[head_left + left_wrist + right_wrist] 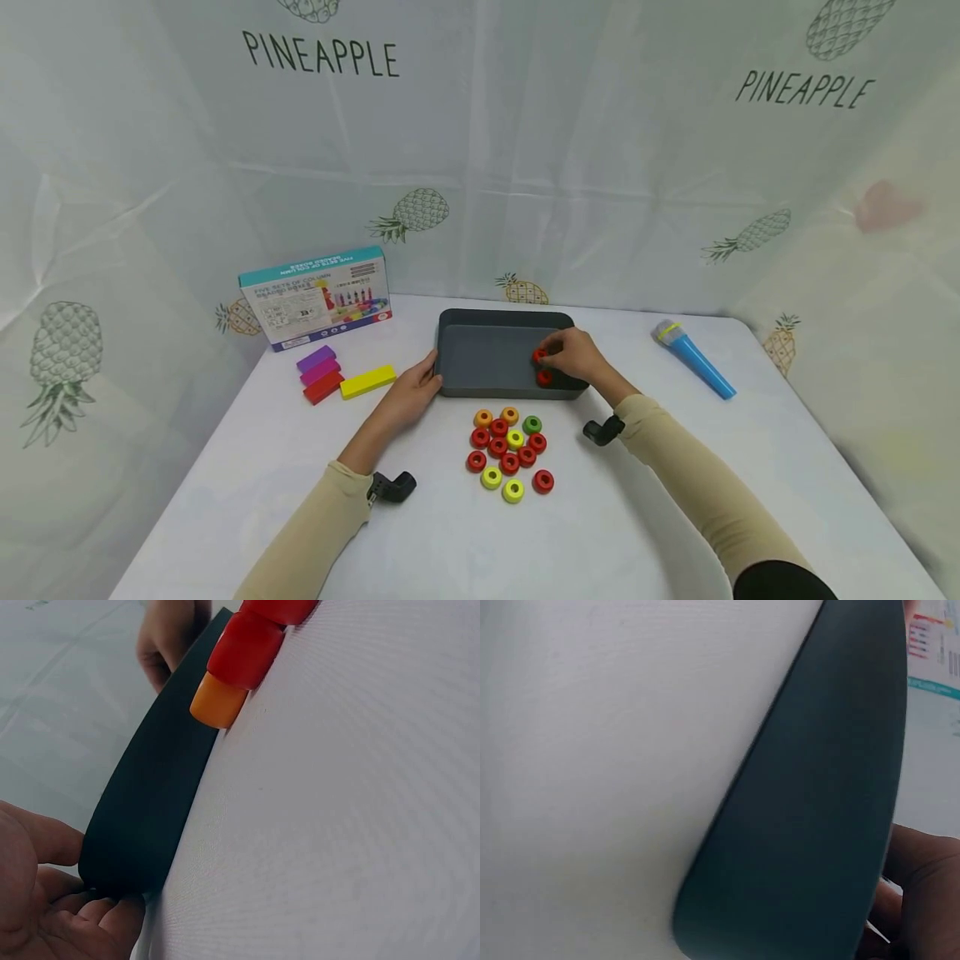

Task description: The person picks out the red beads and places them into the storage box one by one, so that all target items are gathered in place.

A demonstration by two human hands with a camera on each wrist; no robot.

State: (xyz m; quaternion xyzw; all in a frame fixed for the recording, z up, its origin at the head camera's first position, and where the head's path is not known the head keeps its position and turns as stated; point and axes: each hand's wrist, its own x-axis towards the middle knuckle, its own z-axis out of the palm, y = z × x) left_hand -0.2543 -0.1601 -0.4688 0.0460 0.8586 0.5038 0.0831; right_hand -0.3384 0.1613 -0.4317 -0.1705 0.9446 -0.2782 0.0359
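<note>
A dark grey tray (pixel 487 354) lies on the white table. My left hand (pixel 412 390) holds its left end; in the left wrist view the thumb and curled fingers (pixel 124 919) meet at the tray's corner (pixel 120 862). Over the tray's right part, my right hand (pixel 572 353) pinches a red ring bead (pixel 538 356). Another red ring bead (pixel 544 379) sits in the tray just below it. The right wrist view shows that hand (pixel 930 900) behind the tray wall (pixel 802 802), which hides the bead. In front of the tray lie several loose ring beads (pixel 498 447) in red, yellow, orange and green.
Purple, magenta and red blocks (pixel 322 387) lie left of the tray, beside a yellow block (pixel 367 382). A toy box (pixel 315 298) leans at the back left. A blue toy microphone (pixel 699 362) lies on the right. A pineapple-print curtain (pixel 600 167) hangs behind the table.
</note>
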